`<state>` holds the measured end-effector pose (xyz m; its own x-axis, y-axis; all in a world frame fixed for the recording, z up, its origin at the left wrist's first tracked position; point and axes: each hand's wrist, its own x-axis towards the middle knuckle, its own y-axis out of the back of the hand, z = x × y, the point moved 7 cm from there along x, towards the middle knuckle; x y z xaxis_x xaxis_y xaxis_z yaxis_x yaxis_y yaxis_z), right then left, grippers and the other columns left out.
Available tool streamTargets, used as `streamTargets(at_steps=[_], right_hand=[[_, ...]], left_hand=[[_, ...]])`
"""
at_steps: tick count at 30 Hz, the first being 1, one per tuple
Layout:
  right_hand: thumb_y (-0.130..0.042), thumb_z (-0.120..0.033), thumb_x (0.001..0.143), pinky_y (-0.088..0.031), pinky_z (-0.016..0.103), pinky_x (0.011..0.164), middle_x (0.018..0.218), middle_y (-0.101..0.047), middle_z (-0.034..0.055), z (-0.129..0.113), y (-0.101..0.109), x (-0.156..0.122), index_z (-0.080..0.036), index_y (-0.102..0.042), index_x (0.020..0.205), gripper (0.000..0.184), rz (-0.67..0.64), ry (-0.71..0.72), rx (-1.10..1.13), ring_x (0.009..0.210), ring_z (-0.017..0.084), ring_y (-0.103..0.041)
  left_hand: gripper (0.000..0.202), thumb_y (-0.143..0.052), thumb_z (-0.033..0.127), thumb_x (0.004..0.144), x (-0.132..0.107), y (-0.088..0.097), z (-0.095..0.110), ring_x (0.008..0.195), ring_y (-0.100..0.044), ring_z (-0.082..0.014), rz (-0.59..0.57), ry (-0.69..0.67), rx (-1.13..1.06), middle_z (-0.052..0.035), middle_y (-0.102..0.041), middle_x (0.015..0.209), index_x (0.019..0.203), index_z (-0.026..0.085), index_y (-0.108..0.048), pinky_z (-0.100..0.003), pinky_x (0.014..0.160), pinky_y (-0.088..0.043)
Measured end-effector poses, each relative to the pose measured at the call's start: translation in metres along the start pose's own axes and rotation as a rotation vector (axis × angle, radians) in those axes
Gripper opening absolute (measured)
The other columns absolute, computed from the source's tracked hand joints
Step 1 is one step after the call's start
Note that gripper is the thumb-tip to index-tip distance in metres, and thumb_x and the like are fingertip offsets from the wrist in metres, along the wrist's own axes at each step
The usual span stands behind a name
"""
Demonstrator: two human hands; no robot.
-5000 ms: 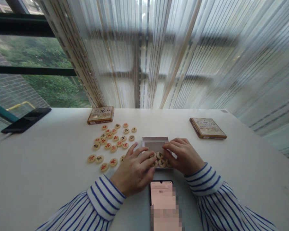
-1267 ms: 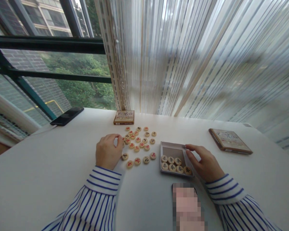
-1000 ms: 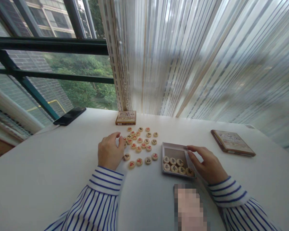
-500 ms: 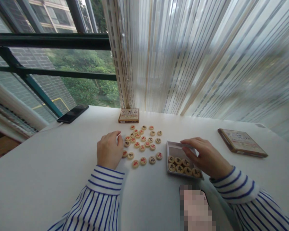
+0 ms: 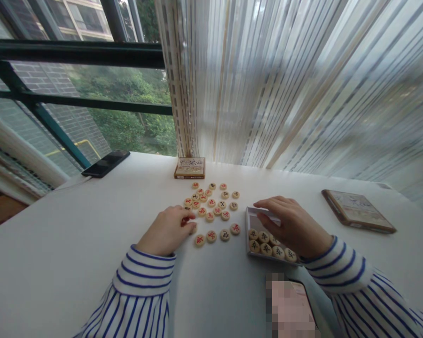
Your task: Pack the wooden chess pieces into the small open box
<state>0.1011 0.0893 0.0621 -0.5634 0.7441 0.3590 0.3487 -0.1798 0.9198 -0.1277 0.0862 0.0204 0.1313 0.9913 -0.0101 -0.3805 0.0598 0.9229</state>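
Note:
Xiangqi pieces (image 5: 211, 235), round pale wooden discs with red or black characters, lie scattered face up on the white table. At the near left of this group is my left hand (image 5: 169, 230), its fingers bent and a little apart from the thumb. Its thumb tip is by a partly covered piece (image 5: 194, 228); the hand hides what lies beneath it. My right hand (image 5: 291, 225) hovers over the shallow grey box (image 5: 248, 234), thumb apart from the fingers, with nothing visible in it. Several black-lettered pieces (image 5: 266, 249) sit in rows in the box's near part.
A flat decorated box (image 5: 189, 168) lies behind the pieces, and a similar one (image 5: 359, 211) at the right. A black phone (image 5: 105, 163) with a cable lies at the far left. Another phone (image 5: 292, 305), partly pixelated, is at the near edge. Curtain (image 5: 232, 84) and window border the table.
My left hand has lowered onto the near left pieces, bending its fingers and covering one or more. My right hand has shifted slightly left over the box. The view has moved a little.

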Motion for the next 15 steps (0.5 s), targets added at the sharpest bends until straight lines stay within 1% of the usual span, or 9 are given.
streamTargets(at_steps=[2, 4, 6, 9, 12, 15], right_hand=[[-0.048, -0.023, 0.084, -0.044, 0.037, 0.078, 0.093, -0.067, 0.007, 0.001, 0.002, -0.005, -0.019, -0.058, 0.1, 0.019, 0.036, -0.016, 0.034, 0.087, 0.02, -0.06], [-0.048, -0.023, 0.085, -0.045, 0.036, 0.077, 0.093, -0.066, 0.0071, 0.002, 0.005, -0.013, -0.019, -0.058, 0.1, 0.019, 0.079, -0.028, 0.063, 0.086, 0.019, -0.06], [-0.047, -0.023, 0.085, -0.046, 0.034, 0.075, 0.091, -0.066, 0.0068, 0.002, 0.007, -0.022, -0.019, -0.058, 0.099, 0.018, 0.126, -0.032, 0.074, 0.084, 0.018, -0.06], [-0.047, -0.022, 0.085, -0.047, 0.033, 0.072, 0.086, -0.066, 0.0058, 0.003, 0.008, -0.036, -0.019, -0.057, 0.097, 0.016, 0.183, -0.031, 0.053, 0.081, 0.018, -0.061], [-0.048, -0.021, 0.084, -0.047, 0.033, 0.073, 0.086, -0.066, 0.0057, 0.005, 0.007, -0.045, -0.019, -0.057, 0.097, 0.016, 0.215, -0.019, 0.034, 0.081, 0.018, -0.061], [-0.047, -0.02, 0.084, -0.047, 0.034, 0.074, 0.088, -0.066, 0.0065, 0.009, 0.003, -0.049, -0.019, -0.056, 0.098, 0.016, 0.213, -0.015, 0.032, 0.083, 0.018, -0.061]], left_hand=[[0.028, -0.051, 0.028, 0.076, -0.001, -0.002, 0.004, 0.084, -0.06, -0.0211, -0.027, -0.036, 0.045, -0.0066, -0.065, 0.088, 0.095, 0.02, -0.069, -0.031, 0.075, -0.044], [0.029, -0.051, 0.028, 0.076, -0.001, -0.002, 0.005, 0.088, -0.059, -0.0228, -0.032, -0.043, 0.081, -0.0072, -0.064, 0.091, 0.097, 0.021, -0.069, -0.034, 0.078, -0.043], [0.029, -0.052, 0.03, 0.076, -0.001, -0.003, 0.004, 0.092, -0.057, -0.0243, -0.046, -0.044, 0.102, -0.0074, -0.063, 0.096, 0.098, 0.022, -0.069, -0.037, 0.082, -0.042], [0.03, -0.053, 0.033, 0.075, -0.001, -0.006, 0.0, 0.096, -0.056, -0.0244, -0.068, -0.039, 0.119, -0.0075, -0.063, 0.101, 0.099, 0.022, -0.069, -0.037, 0.086, -0.041], [0.03, -0.052, 0.034, 0.075, -0.001, -0.008, -0.002, 0.095, -0.056, -0.0238, -0.069, -0.039, 0.117, -0.0073, -0.063, 0.101, 0.098, 0.023, -0.069, -0.037, 0.086, -0.041], [0.028, -0.052, 0.033, 0.075, -0.001, -0.008, -0.001, 0.094, -0.056, -0.0237, -0.06, -0.048, 0.097, -0.0075, -0.063, 0.101, 0.094, 0.024, -0.07, -0.038, 0.086, -0.042]])
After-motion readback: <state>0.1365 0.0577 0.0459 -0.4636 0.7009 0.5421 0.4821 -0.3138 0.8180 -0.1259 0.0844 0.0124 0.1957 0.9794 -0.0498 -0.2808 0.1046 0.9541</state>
